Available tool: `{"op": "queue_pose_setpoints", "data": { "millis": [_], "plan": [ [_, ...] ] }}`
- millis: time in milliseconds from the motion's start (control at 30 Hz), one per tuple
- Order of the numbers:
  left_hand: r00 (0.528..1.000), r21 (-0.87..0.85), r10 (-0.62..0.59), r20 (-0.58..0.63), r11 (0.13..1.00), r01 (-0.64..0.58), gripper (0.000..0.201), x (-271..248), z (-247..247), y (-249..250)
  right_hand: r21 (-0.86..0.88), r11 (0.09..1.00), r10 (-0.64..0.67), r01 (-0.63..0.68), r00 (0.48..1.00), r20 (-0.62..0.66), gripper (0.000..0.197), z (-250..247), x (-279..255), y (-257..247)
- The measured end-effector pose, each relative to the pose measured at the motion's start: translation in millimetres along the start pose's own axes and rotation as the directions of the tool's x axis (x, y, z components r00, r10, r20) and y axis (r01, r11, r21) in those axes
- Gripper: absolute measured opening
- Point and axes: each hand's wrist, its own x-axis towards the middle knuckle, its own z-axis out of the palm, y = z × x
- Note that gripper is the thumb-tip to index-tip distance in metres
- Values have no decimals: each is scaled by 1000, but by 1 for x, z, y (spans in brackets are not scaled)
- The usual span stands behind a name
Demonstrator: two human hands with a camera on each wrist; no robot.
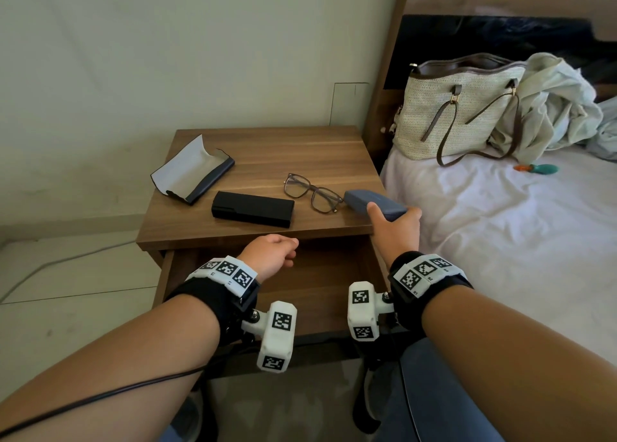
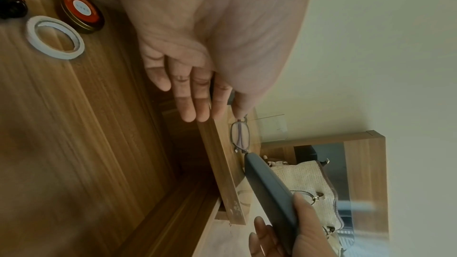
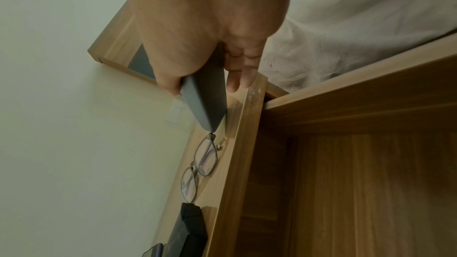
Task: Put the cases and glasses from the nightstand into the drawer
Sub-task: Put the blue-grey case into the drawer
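On the wooden nightstand (image 1: pixel 283 147) lie an open dark case with pale lining (image 1: pixel 193 171), a shut black case (image 1: pixel 252 208) and a pair of brown-framed glasses (image 1: pixel 312 192). My right hand (image 1: pixel 394 223) grips a grey-blue case (image 1: pixel 372 202) at the top's front right corner, thumb above and fingers beneath, its far tip by the glasses (image 3: pixel 202 161). The drawer (image 1: pixel 320 274) under the top stands pulled out. Over it hovers my left hand (image 1: pixel 277 251), fingers loose and holding nothing. The grey-blue case (image 2: pixel 269 189) and the left fingers (image 2: pixel 190 101) show in the left wrist view.
A woven handbag (image 1: pixel 457 107) and crumpled cloth (image 1: pixel 551 107) sit on the bed (image 1: pixel 500 224) to the right. Inside the drawer lie a roll of white tape (image 2: pixel 55 37) and a round red-lidded tin (image 2: pixel 81 12). A cable (image 1: pixel 66 261) runs along the floor on the left.
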Motion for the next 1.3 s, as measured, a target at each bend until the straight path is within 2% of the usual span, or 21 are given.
{"op": "queue_pose_setpoints", "data": {
  "millis": [167, 267, 333, 467, 600, 700, 800, 1000, 1133, 1300],
  "plan": [
    [1000, -23, -7, -3, 1000, 7, 27, -12, -2, 2, 52, 999, -9, 11, 999, -41, 67, -14, -15, -5],
    [1000, -44, -19, -5, 999, 18, 25, -18, -1, 0, 62, 998, -9, 11, 1000, -29, 61, -23, -24, -7],
    [999, -59, -33, -6, 998, 33, 27, -21, 0, -1, 38, 999, -11, 10, 1000, 14, 58, -28, -30, -6],
    [997, -88, -81, 3, 993, 81, 36, -23, 3, -5, -25, 1000, 12, -9, 994, 106, 69, -26, -38, -1],
    [986, -180, -157, 48, 970, 164, 46, -24, 6, -9, -27, 998, 63, -59, 981, 184, 67, -18, -46, 3],
    [977, -221, -199, 81, 952, 212, 53, -23, 6, -15, -16, 994, 109, -109, 956, 271, 58, -12, -52, 6],
    [970, -281, -229, 84, 928, 244, 51, -20, 5, -22, -25, 993, 120, -119, 928, 352, 57, -4, -56, 11],
    [951, -313, -303, 66, 898, 309, 32, -9, 2, -34, -99, 982, 191, -164, 854, 484, 50, 11, -60, 21],
    [943, -279, -331, 47, 902, 330, 22, 3, -2, -45, -143, 959, 282, -244, 804, 524, 40, 22, -58, 26],
    [936, -221, -351, 36, 910, 350, 25, 18, -2, -56, -211, 933, 359, -291, 777, 518, 23, 33, -47, 38]
  ]
}}
